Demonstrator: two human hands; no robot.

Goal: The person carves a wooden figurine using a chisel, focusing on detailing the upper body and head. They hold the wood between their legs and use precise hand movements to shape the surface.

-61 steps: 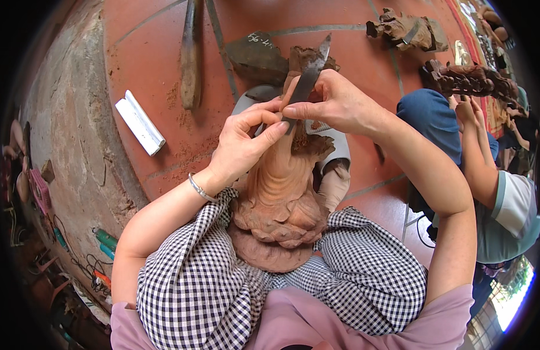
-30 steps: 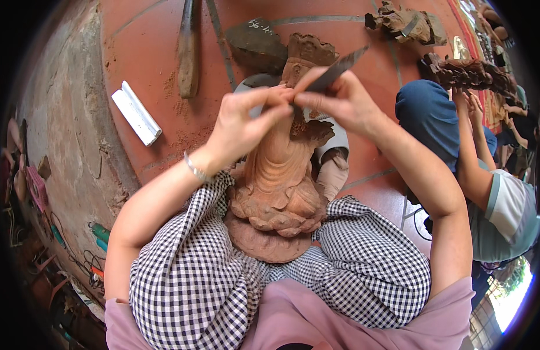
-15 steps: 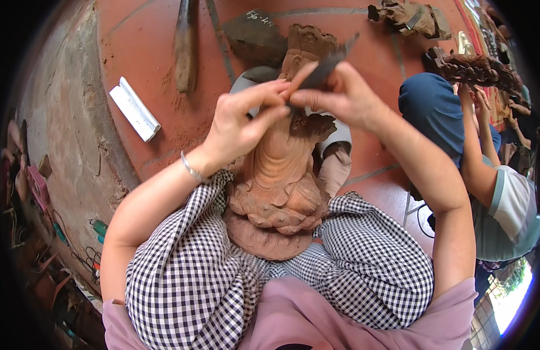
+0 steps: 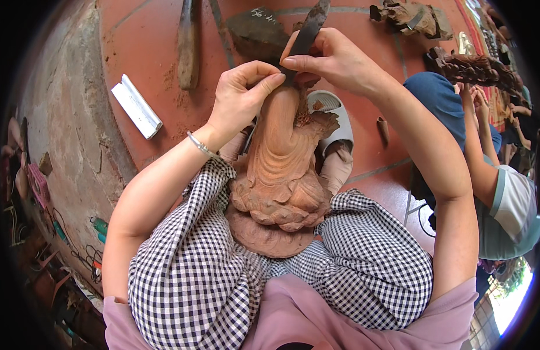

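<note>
A reddish-brown wood carving [image 4: 275,154] with draped folds stands between my knees on a rounded base [image 4: 270,236]. Over its far end, my right hand [image 4: 334,61] is closed around a dark, flat, tapered strip [image 4: 309,32] that looks like a blade; its exact kind is unclear. Thumb and finger of my left hand [image 4: 243,87] pinch together at the strip's near end, close against the wood. Both hands cover much of the carving's far part. Wood crumbs [image 4: 305,118] lie in a hollow on its right side.
On the red tile floor are a white angled piece [image 4: 136,108], a wooden-handled tool [image 4: 189,52], a dark block [image 4: 257,38] and a small brown tube [image 4: 383,130]. A carved piece [image 4: 411,18] lies at the far right. Another person [image 4: 503,204] sits to my right.
Both hands have moved away from me, toward the carving's far end. The strip has turned more upright. A small brown tube on the floor, hidden before, now shows beside my right arm.
</note>
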